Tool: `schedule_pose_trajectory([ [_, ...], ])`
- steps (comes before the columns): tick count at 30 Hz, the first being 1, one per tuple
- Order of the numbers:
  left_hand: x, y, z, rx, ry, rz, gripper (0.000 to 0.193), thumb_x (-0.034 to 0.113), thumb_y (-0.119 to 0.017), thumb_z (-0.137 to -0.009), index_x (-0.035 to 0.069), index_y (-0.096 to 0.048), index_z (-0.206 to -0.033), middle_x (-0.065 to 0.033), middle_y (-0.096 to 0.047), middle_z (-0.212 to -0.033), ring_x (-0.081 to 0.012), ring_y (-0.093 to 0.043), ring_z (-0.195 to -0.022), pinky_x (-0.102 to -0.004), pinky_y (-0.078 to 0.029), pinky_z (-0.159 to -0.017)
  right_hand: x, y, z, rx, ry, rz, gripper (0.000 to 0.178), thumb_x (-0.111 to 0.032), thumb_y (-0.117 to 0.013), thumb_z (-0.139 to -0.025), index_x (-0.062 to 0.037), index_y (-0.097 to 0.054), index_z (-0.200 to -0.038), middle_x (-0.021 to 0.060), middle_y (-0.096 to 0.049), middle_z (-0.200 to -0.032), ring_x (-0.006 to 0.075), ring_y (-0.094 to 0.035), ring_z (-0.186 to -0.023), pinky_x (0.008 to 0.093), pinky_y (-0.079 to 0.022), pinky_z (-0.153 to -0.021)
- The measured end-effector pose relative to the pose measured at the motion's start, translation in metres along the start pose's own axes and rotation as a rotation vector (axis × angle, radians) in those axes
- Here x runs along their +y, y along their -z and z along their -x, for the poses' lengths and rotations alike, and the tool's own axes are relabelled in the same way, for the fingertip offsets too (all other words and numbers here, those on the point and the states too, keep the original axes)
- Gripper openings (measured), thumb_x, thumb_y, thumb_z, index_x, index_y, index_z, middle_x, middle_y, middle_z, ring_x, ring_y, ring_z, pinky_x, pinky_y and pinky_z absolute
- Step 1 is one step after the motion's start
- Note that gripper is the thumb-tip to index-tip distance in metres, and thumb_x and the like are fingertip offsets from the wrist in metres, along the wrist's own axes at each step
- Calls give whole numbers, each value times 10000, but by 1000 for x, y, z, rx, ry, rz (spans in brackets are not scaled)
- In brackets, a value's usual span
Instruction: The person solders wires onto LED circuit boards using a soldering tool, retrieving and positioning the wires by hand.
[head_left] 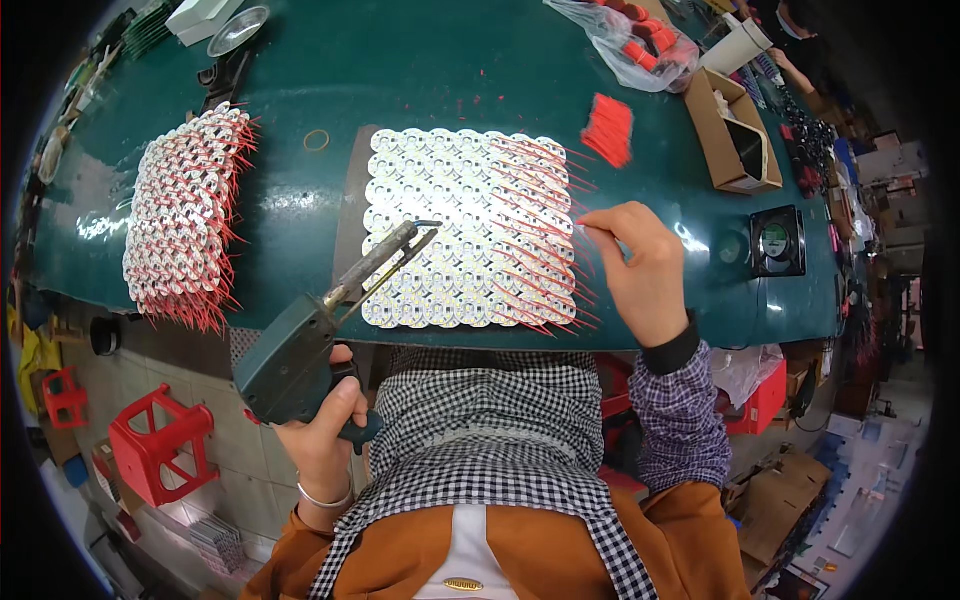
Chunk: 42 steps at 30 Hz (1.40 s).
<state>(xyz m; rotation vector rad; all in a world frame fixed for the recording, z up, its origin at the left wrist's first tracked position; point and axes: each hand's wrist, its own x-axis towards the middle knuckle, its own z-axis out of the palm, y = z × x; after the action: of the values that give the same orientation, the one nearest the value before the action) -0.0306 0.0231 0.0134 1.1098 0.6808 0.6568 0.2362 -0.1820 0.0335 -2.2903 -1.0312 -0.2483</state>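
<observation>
My left hand (pixel 325 420) is wrapped round the grip of a dark green soldering gun (pixel 287 362). Its bent tip hovers over or touches the middle of a white panel (pixel 425 185) of round LED circuit boards; which of the two, I cannot tell. Thin red wires (pixel 535 235) stick out from the panel's right-hand columns, while the left columns are bare. At the panel's right edge my right hand (pixel 645 265) is closed in a pinch, thumb and forefinger on what looks like a red wire end, partly hidden by the fingers.
A stack of wired board panels (pixel 185 215) stands at the left. Beyond my right hand lie a bundle of red wires (pixel 608 130), a plastic bag (pixel 640 45), a cardboard box (pixel 730 130) and a small black fan (pixel 777 241). Another person's hand (pixel 790 70) shows at the far right.
</observation>
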Motion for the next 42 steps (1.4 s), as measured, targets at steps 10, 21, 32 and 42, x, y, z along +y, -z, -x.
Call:
schedule_pose_trajectory([
  [10,2,-6,-1,-26,47,-29,424,-65,-715,-844,-56,-599,-1252,-163,-697,-1125,-152,-637,-657,-264,-509,-519,-8,-33,26,26,-39,11,96,-41,-749,-828,-64,-723,-918,87,-671,-861,295,-660,-829,397,-526,-717],
  [21,-2,-10,-4,-7,52,-102,527,-101,-667,-836,-42,-536,-1343,-190,-696,-1111,-142,-592,-609,-256,-481,-496,-11,-44,29,38,16,114,122,-4,-735,-808,-50,-720,-920,87,-670,-860,281,-656,-814,384,-527,-708],
  [32,-1,4,2,10,63,-98,392,-42,-757,-836,-52,-639,-1210,-146,-712,-1113,-137,-645,-656,-244,-517,-548,-39,-16,18,85,46,-53,171,66,-725,-795,-22,-712,-941,111,-663,-868,299,-654,-801,391,-525,-678],
  [42,4,26,30,-109,5,-605,202,59,-826,-816,-3,-758,-996,-93,-758,-869,-186,-713,-728,-307,-550,-642,-68,-47,42,-92,133,-193,231,70,-737,-750,-33,-723,-956,78,-646,-855,261,-641,-769,376,-518,-660],
])
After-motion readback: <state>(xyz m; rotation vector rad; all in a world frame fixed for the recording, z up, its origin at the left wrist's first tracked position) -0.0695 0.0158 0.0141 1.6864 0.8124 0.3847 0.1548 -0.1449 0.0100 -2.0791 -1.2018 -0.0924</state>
